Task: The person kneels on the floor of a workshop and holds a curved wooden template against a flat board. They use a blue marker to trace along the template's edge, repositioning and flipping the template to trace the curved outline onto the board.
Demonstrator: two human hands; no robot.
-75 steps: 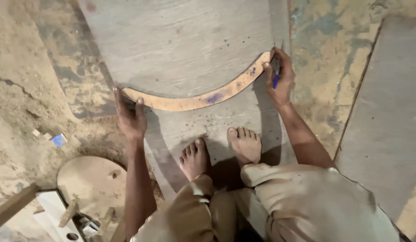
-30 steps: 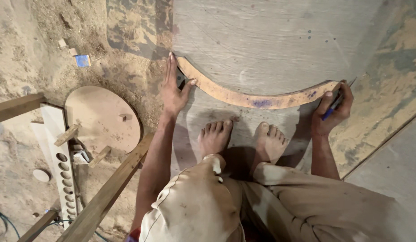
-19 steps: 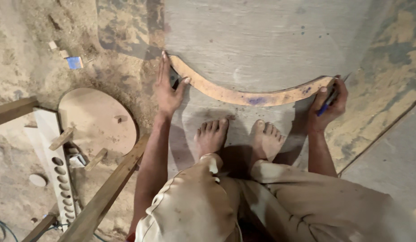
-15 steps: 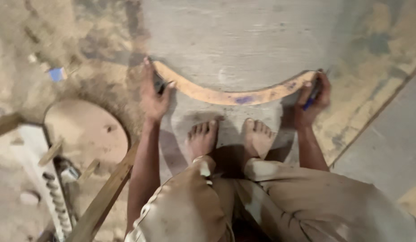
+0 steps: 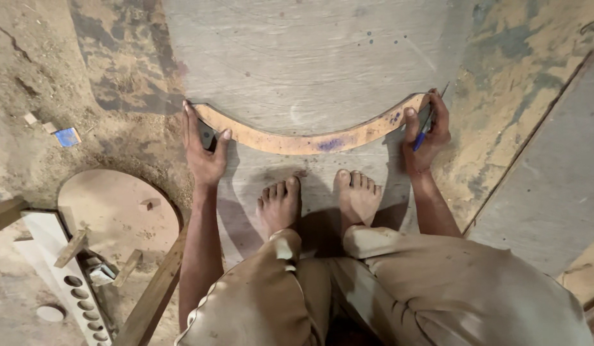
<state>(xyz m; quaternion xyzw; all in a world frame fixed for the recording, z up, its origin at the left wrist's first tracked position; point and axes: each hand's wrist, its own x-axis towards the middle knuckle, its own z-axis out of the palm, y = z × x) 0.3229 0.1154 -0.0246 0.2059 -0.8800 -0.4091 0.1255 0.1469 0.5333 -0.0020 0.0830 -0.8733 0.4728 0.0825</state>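
Plywood sheet (image 5: 309, 57) flat on floor, underfoot; stiff, heavy, one. Curved wooden template (image 5: 303, 140) at 12 o'clock of feet: thin, rigid, light; hold at ends; one. Left hand (image 5: 204, 154) spread flat on 9 o'clock end, possibly over dark object. Right hand (image 5: 425, 134) pinches blue pen (image 5: 423, 128) at 3 o'clock end.

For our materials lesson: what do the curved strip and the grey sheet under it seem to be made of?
Curved strip: likely thin plywood or wood, bare tan face with a purple stain, unfinished. Grey sheet: probably plywood or board, matte grey with faint grain lines and scuffs. The left hand and right hand press the strip's ends.
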